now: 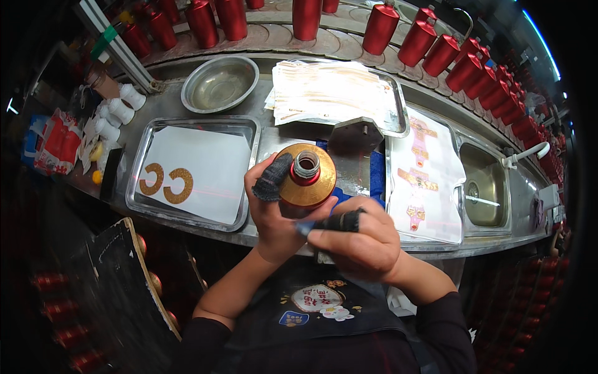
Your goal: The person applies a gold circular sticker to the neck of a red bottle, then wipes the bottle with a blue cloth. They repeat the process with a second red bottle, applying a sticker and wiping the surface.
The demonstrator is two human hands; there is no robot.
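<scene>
My left hand (pixel 272 221) is wrapped round a red bottle (pixel 326 202) with a gold shoulder, its uncapped threaded neck facing up toward me. A black cover sits on my left thumb and lies against the shoulder. Just below and to the right of the bottle, my right hand (pixel 364 243) is closed, a black cover on one finger. A small bluish piece (pixel 304 229) shows at its fingertips, smeared by motion, so I cannot make out its kind. To the left, two gold C-shaped stickers (pixel 178 186) lie on a white sheet in a metal tray (pixel 132 187).
Behind the bottle stand a grey metal block (pixel 356 136) and a stack of white sheets (pixel 330 93) in a tray. A steel bowl (pixel 220 85) is at back left. On the right are pink-and-gold stickers (pixel 417 181) and a sink (pixel 486 218). Red bottles (pixel 380 30) line the conveyor (pixel 342 47).
</scene>
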